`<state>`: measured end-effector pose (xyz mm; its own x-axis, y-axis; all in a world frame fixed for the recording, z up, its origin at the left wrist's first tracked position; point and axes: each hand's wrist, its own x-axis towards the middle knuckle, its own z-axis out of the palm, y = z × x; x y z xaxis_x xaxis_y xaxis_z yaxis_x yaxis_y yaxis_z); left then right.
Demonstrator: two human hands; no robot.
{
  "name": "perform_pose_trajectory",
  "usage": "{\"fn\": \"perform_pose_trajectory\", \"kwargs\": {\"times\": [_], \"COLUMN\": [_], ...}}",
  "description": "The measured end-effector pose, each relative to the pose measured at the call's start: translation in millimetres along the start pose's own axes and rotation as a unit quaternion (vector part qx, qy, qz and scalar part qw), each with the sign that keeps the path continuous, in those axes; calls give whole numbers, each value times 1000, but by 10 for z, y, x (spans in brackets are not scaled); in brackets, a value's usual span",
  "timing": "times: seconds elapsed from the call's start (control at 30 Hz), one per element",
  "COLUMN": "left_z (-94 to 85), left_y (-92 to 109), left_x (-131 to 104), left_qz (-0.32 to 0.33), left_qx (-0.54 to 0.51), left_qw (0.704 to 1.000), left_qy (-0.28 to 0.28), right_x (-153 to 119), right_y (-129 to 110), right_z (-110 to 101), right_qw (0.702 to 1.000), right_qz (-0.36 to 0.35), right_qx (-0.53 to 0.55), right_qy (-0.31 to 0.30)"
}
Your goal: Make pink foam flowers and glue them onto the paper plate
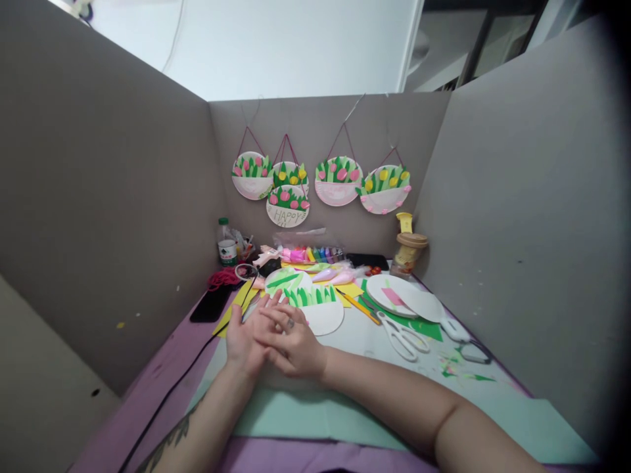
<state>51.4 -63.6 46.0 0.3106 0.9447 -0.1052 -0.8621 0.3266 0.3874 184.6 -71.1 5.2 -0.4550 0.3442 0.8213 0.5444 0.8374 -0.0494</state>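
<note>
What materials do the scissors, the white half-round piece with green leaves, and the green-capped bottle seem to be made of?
Scissors: handles likely plastic, evenly white and smooth; greyish blades, probably metal.
White half-round piece with green leaves: likely matt paper or card, judging by its flat, shineless face.
Bottle: probably clear plastic; it looks see-through above the label.

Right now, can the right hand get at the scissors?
Likely yes: the right hand touches the left hand, but the scissors lie on its own side, handles uncovered.
</note>
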Motion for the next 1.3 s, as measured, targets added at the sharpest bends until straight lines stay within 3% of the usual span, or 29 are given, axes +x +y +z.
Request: {"fn": "perform_pose_trajectory", "kwargs": {"times": [0.07,0.2,0.37,0.5,0.83,1.03,1.13,1.2,1.23,1.3], "left_z": [3,-12,-31,-34,5,13,-2,-50,-87,-178], "left_y": [2,4,4,-8,-37,-85,-9,112,184,324], "left_x": [2,9,15,10,-4,-5,46,99,126,169], "left_qz": [5,5,0,0,4,6,14,80,143,269], "left_qx": [-7,0,-4,-9,28,56,110,201,262,407], "left_qw": [1000,1000,1000,1000,1000,998,994,974,950,860], "left_qy": [-3,-5,-12,-11,-12,6,24,64,95,151], "right_x": [-7,-5,5,-14,62,94,128,134,125,76], "right_y": [13,10,-9,-13,-3,-14,44,131,185,294], "right_z": [11,3,-33,-31,-7,11,-66,-123,-141,-139], "right_qw": [1000,1000,1000,1000,992,983,980,979,978,978], "right_qz": [22,0,21,-6,101,121,128,143,155,170], "right_qx": [-14,0,1,8,78,140,144,130,118,90], "right_qy": [-2,-24,14,-14,15,23,48,65,73,80]}}
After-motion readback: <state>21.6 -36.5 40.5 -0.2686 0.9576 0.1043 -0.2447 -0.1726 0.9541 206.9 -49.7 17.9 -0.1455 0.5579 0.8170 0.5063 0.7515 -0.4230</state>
